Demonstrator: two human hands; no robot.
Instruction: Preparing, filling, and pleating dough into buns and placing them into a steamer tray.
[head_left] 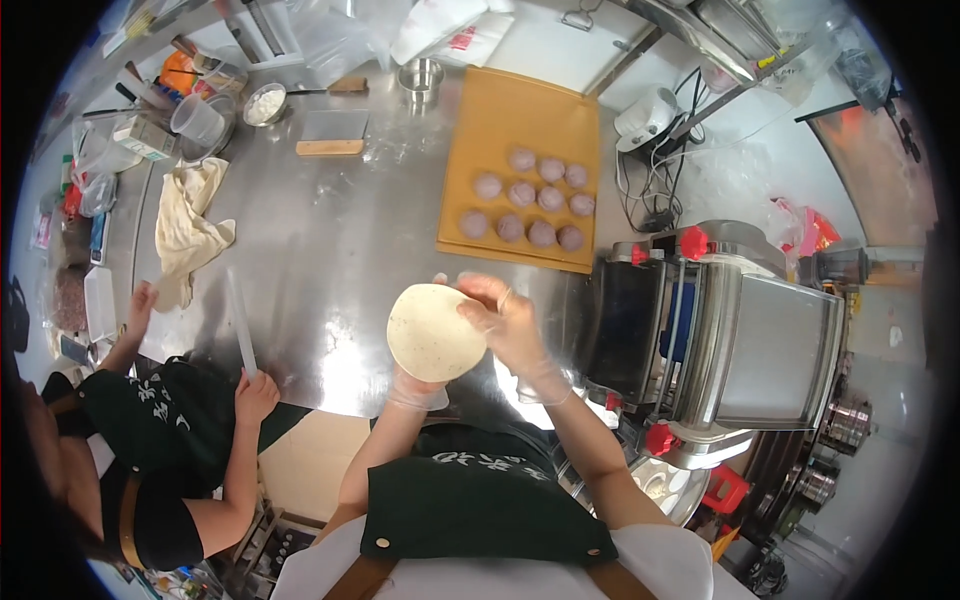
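Observation:
A flat, round, pale dough wrapper [428,335] is held up between my hands, over the front edge of the steel table. My left hand [418,388] is behind and beneath the wrapper, which hides most of its fingers. My right hand [512,325] pinches the wrapper's right edge with curled fingers. Both hands wear clear, thin gloves. Beyond them, several purple balls [521,194] sit in rows on a yellow board [515,110].
To the right stands a steel roller machine [770,345] with red knobs. Left of me, another person [165,420] holds a whitish stick [240,322]. A cream cloth [188,215], a scraper [332,130], a steel cup [420,82] and a bowl [265,105] lie across the table [300,230].

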